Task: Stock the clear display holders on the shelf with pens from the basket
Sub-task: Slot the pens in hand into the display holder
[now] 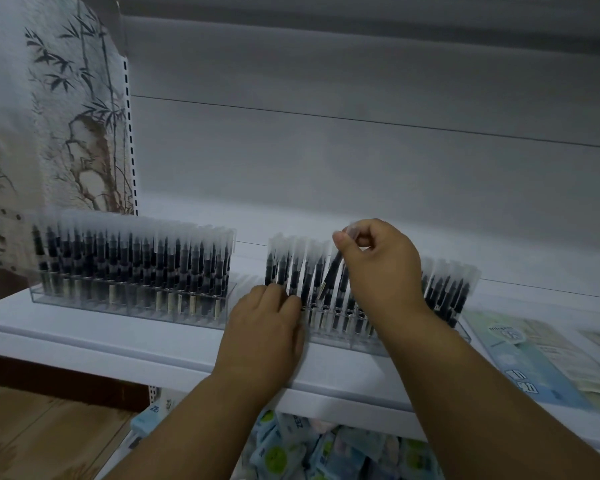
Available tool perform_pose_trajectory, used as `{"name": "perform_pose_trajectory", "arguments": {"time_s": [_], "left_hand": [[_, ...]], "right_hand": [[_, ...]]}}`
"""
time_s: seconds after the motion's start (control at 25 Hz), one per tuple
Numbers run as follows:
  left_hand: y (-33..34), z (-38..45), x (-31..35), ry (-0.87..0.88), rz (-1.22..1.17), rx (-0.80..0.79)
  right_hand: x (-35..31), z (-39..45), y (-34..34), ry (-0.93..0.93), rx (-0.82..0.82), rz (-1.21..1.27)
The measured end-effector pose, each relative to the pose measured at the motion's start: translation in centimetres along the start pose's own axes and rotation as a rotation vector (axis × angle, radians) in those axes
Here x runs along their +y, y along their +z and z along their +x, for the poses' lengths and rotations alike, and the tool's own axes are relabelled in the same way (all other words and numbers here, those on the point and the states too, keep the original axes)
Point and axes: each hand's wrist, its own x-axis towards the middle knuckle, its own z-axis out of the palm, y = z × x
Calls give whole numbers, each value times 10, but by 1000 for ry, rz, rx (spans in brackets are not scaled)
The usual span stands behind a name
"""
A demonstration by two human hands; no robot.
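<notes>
Two clear display holders stand on the white shelf. The left holder is packed with several upright dark pens with frosted caps. The right holder also carries several pens. My right hand pinches the frosted cap of one dark pen, which leans tilted over the right holder's rows. My left hand rests against the right holder's left end, its fingers touching the pens there. The basket is out of view.
Flat packaged goods lie on the shelf to the right of the holders. Below the shelf edge sits a heap of blue and green packets. A bamboo-print wall and wooden floor are at the left.
</notes>
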Motion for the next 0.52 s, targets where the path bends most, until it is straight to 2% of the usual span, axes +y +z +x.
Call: {"name": "perform_pose_trajectory", "arguments": {"time_s": [0.24,0.4,0.52], "left_hand": [[1,-3,0,7,-34,38],[1,-4,0,1,-44,17],[1,-2,-1,-15,-50,-1]], "right_hand": [[-4,12,6,-59,-81,-37],[7,6,18,-39,-193,-195],[11,1,23,-2,-157,-154]]}}
